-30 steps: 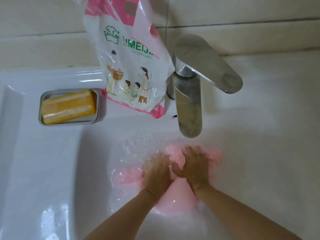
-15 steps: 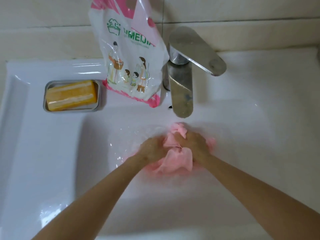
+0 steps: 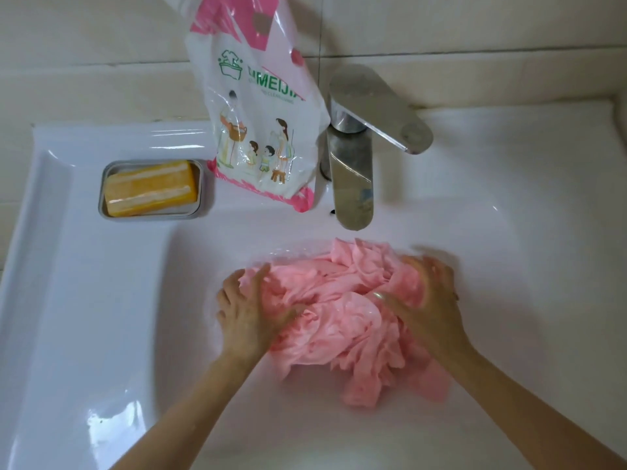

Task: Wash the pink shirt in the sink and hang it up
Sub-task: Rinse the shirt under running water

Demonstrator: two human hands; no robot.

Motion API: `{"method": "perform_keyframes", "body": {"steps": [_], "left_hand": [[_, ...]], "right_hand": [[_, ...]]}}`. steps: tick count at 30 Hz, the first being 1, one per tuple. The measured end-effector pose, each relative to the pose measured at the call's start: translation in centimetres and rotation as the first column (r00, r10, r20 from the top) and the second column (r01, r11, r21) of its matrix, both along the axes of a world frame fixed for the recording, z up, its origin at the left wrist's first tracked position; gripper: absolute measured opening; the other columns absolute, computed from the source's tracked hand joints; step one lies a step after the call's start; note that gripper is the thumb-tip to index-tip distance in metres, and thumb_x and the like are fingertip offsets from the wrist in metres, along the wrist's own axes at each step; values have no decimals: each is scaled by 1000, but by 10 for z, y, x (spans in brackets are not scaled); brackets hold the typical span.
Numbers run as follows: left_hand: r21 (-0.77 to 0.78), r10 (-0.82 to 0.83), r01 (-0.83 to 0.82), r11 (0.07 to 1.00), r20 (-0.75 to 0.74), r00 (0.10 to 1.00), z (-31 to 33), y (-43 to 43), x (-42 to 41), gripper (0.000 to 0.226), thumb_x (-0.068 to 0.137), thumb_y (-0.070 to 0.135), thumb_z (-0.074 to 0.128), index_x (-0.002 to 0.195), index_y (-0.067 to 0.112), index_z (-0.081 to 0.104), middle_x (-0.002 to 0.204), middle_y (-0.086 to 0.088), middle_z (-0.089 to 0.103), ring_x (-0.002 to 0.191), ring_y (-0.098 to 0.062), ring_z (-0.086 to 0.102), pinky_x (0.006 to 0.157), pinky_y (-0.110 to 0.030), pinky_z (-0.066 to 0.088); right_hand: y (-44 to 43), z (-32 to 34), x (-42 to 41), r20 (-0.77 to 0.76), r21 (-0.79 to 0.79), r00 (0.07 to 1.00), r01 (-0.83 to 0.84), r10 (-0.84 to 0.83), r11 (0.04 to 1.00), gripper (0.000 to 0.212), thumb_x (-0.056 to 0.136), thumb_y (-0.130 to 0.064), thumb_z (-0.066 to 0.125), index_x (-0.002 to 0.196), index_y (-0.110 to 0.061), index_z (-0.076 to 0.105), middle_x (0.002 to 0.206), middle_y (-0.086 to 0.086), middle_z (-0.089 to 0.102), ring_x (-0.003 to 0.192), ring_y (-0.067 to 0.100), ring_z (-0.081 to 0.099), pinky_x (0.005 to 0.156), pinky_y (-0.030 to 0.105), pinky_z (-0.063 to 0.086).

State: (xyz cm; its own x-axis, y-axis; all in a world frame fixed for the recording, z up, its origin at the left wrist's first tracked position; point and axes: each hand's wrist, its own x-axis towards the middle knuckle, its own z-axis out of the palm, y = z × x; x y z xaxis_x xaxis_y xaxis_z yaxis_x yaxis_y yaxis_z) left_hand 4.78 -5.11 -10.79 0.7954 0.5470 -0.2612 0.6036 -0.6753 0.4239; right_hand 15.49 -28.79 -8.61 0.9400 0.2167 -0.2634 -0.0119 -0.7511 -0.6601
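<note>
A white sink point(image 3: 84, 300) sits against a wall of pale tiles point(image 3: 84, 39). On the back ledge is a metal dish point(image 3: 151, 217) with a yellow soap point(image 3: 151, 188) in it. Next to it a pink and white bag point(image 3: 261, 130) leans on the wall. A shiny tap point(image 3: 354, 171) stands beside the bag, with its spout over the bowl.

The pink shirt point(image 3: 339, 320) lies wet and bunched up in the bowl, just below the tap. The left hand point(image 3: 251, 313) lies on the shirt's left edge, fingers spread out, with its thumb pushed into the cloth. The right hand point(image 3: 427, 300) lies on the right side, open and a bit blurry. The shirt is between both hands. Neither hand is closed around it.
</note>
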Motion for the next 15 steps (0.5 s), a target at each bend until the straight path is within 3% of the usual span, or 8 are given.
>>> {"method": "perform_keyframes", "body": {"steps": [2,4,6,8,9,10,13,15], "left_hand": [[-182,53,-65,981,-72,996,-14,-12,4,132,36,104,21,141,27,36,135,-21,38,120,-42,40,99,-54,36],[-435,79,-95,895,-55,995,-14,-26,13,131,39,102,35,143,23,35,132,-13,43,118,-33,46,102,-48,39],[-662,129,-111,741,-21,991,-1,-37,26,95,57,82,60,132,27,44,124,-2,53,107,-14,58,91,-32,50],[-815,171,-93,572,7,985,10,-44,37,43,79,52,67,111,26,54,103,6,68,85,2,64,71,-14,51],[-856,200,-81,511,27,980,12,-45,41,25,87,42,64,105,25,59,93,8,72,81,1,67,67,-13,51],[-899,235,-86,430,20,972,14,-45,44,23,91,41,59,103,22,63,90,5,74,83,-5,69,69,-18,54],[-951,289,-140,276,-56,956,22,-38,48,63,78,71,54,114,21,67,107,-10,71,101,-27,67,91,-45,52],[-967,257,-129,221,-70,964,24,-30,48,79,70,82,50,123,24,62,119,-11,66,111,-29,62,101,-49,44]], "right_hand": [[17,-13,6,-149,-33,987,49,-54,998,97,59,-67,74,142,-39,31,150,2,23,135,23,34,107,44,36],[37,-25,11,-280,-32,960,2,-11,999,110,55,-67,78,146,-42,23,151,4,25,136,25,33,107,44,33],[53,-33,12,-430,131,903,62,0,989,110,51,-62,81,145,-38,29,142,-3,40,126,21,45,100,38,40],[59,-32,10,-607,315,794,222,16,923,80,67,-34,85,136,-23,46,124,-5,56,111,19,57,88,29,45],[58,-29,9,-652,391,756,279,50,877,65,72,-19,82,130,-16,53,117,-3,64,107,20,62,84,27,49],[54,-26,8,-667,444,741,310,79,840,55,74,-11,79,126,-13,58,110,1,70,103,19,66,82,26,52],[40,-10,2,-658,589,726,333,198,736,53,68,-19,83,117,-17,63,107,3,72,102,21,67,89,36,52],[33,3,0,-667,629,707,364,236,687,57,60,-41,85,107,-14,67,105,7,72,99,22,67,87,36,51]]}}
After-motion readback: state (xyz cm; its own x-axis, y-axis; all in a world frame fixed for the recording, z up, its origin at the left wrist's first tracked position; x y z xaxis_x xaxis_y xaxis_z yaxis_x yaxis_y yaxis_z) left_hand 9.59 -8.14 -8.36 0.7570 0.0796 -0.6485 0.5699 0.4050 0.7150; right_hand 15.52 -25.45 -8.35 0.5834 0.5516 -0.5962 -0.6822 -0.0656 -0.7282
